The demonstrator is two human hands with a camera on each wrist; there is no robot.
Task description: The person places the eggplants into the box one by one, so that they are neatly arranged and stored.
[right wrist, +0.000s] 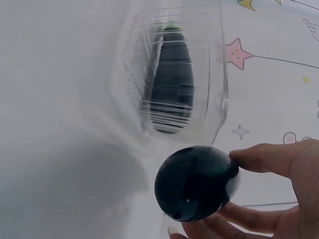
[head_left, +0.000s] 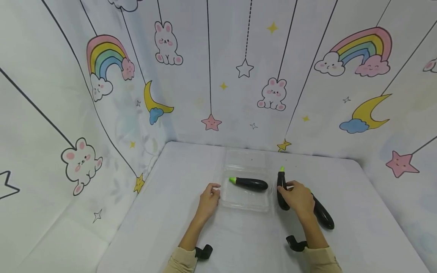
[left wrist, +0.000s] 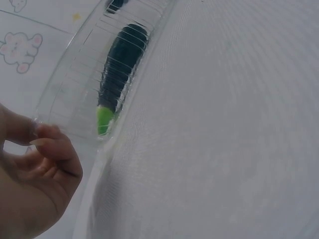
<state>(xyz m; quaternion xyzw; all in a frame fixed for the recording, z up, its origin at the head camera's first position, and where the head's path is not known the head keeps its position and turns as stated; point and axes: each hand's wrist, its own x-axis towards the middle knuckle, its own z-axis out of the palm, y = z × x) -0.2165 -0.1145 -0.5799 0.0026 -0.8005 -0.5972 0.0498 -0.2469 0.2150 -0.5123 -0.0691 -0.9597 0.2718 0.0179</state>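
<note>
A clear plastic clamshell box [head_left: 246,207] lies with its lid folded back on the white table. Inside it rests a dark eggplant [head_left: 252,184] with a bright green stem end pointing left. My left hand [head_left: 208,201] pinches the box's left rim between thumb and fingers, seen closely in the left wrist view. My right hand [head_left: 299,199] grips a second eggplant [head_left: 282,182] just right of the box, green end away from me; its round dark end [right wrist: 194,184] faces the right wrist camera. A third eggplant [head_left: 323,213] lies right of that hand, its upper part partly hidden.
The white-covered table [head_left: 239,242] meets a cloth backdrop [head_left: 232,98] printed with rabbits, rainbows, moons and stars. Black wrist mounts [head_left: 296,243] sit on both forearms. The open lid [head_left: 245,158] extends behind the box.
</note>
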